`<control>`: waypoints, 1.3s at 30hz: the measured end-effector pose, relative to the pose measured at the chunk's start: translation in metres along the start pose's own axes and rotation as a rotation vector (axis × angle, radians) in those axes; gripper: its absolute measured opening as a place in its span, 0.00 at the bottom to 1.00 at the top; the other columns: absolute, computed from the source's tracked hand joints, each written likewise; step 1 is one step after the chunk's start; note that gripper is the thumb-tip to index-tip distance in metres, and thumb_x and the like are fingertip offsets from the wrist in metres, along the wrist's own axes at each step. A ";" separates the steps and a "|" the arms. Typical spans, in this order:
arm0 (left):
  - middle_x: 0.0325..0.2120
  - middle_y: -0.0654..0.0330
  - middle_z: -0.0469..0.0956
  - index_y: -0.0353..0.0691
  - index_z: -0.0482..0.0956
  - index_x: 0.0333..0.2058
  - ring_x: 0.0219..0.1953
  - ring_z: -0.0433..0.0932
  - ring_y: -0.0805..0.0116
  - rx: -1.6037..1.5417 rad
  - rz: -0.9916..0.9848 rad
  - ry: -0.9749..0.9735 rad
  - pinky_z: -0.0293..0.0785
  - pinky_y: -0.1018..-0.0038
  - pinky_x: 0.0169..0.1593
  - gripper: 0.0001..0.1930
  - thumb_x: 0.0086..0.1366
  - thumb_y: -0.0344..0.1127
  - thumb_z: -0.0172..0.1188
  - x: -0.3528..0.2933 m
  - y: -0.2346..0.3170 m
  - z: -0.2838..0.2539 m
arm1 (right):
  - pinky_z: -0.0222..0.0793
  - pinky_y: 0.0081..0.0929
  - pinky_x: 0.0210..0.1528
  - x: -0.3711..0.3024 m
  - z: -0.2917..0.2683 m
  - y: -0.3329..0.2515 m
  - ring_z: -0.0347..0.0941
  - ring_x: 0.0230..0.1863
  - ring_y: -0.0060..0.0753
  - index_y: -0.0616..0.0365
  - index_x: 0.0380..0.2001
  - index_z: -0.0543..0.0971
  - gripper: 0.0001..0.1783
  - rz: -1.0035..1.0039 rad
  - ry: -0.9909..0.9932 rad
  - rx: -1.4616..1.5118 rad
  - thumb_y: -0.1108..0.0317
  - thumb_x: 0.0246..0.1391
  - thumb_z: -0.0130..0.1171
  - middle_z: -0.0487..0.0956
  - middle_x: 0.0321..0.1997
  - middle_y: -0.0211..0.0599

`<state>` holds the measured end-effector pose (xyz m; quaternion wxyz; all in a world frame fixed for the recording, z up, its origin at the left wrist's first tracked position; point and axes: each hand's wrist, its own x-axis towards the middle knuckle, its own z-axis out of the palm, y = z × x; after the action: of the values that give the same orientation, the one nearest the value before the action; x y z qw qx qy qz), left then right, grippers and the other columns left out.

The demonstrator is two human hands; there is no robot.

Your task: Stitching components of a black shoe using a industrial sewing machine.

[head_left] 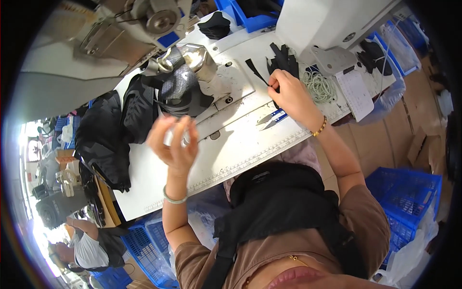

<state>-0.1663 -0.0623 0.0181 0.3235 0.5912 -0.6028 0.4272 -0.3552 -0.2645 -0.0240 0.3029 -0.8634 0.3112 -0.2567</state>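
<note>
My right hand [292, 98], with a beaded bracelet, is closed in a pinch on a narrow black strip [257, 71] whose free end points up and left. Just beyond it lies a pile of black strips [284, 59]. Blue-handled thread snips [273, 119] rest on the table below that hand. My left hand [174, 144] is raised over the table, somewhat blurred, its fingers bent and apart with nothing visible in them. Past its fingertips, black fabric pieces resembling shoe uppers [139, 108] sit by the sewing machine's post, with a dark piece [180, 91] under the machine head.
A sewing machine head [120, 43] overhangs the upper left. Pale green cord [317, 87] lies coiled right of my right hand, near a paper sheet [355, 94]. A ruler strip [231, 169] edges the table. Blue crates [404, 192] stand at right; another person [91, 245] sits at lower left.
</note>
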 end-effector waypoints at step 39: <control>0.42 0.58 0.72 0.36 0.74 0.42 0.34 0.76 0.61 -0.441 -0.246 -0.285 0.74 0.71 0.36 0.19 0.48 0.20 0.61 -0.001 0.052 0.048 | 0.56 0.10 0.13 -0.003 0.007 -0.032 0.61 0.12 0.10 0.65 0.35 0.75 0.08 0.228 -0.432 1.010 0.71 0.53 0.56 0.73 0.20 0.27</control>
<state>-0.2120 -0.1088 -0.0101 0.4054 0.6295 -0.6442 0.1560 -0.3406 -0.2397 -0.0073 0.7614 -0.6050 0.1720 -0.1569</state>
